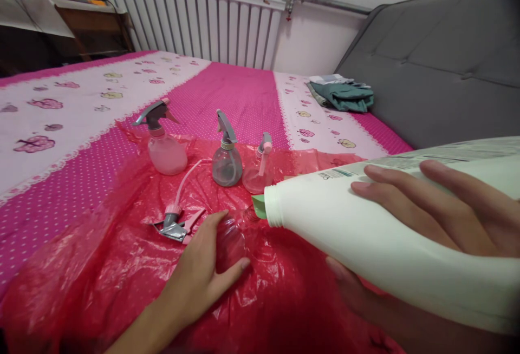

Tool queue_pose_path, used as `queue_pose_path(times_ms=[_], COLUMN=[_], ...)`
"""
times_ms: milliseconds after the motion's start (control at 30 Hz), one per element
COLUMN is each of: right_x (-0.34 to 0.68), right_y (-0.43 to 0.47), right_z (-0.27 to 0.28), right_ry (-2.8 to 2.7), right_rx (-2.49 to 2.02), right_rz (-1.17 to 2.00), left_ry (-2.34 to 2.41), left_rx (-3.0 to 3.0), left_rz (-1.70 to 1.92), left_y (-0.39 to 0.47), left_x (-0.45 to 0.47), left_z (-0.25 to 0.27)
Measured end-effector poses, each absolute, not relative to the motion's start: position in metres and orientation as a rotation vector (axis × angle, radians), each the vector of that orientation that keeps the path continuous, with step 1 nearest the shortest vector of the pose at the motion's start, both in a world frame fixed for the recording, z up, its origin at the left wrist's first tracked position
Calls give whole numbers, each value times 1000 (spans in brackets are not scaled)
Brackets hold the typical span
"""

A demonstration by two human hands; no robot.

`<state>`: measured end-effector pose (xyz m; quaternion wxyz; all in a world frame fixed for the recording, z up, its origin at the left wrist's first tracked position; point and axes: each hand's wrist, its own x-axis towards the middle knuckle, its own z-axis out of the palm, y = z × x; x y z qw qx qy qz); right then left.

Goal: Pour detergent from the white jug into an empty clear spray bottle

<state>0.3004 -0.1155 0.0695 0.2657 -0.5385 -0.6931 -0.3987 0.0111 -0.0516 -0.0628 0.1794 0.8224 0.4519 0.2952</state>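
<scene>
- Head view: my left grip point(203, 262) is curled round a clear bottle point(232, 243), thumb and fingers on opposite sides, gap about bottle-wide.
- My right grip point(479, 229) holds a big white bottle point(325, 218), fingers over the top, thumb underneath; tipped nearly flat, mouth facing left.
- Green spout point(259, 207) sticks out of that mouth, right by the clear bottle's upper end; touching or just apart, can't tell. Any flow, can't tell.
- Loose sprayer head point(174, 228) lies left of my left grip, tube pointing up and away.
- Three capped spray bottles stand behind: pinkish one point(167, 153) at left, grey one point(227, 165) mid, small one point(257, 178) just beyond the spout, tightest spot.
- All on a red plastic sheet point(101, 267); its far edge runs just behind the bottles.
- Room: sheet spreads left of the sprayer head; bed point(244, 86) stretches beyond to the radiator point(195, 18).
- Right side: white bottle runs off the picture edge; grey headboard point(430, 67) beyond, folded cloth point(345, 96) beside it.
</scene>
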Motion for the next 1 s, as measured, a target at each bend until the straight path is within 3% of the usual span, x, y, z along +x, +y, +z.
queue_pose_path(times_ms=[100, 500, 1000], right_x=[291, 279, 288], right_y=[-119, -100, -122], right_z=[69, 68, 70], right_ry=[-1763, -1470, -1807], right_rx=[-1619, -1584, -1615], right_rz=[-984, -1018, -970], left_ry=[1274, 1275, 1281], left_rx=[2345, 2339, 2350], left_rz=[843, 833, 852], left_y=[-52, -52, -52], left_x=[13, 12, 13], left_z=[-62, -62, -64])
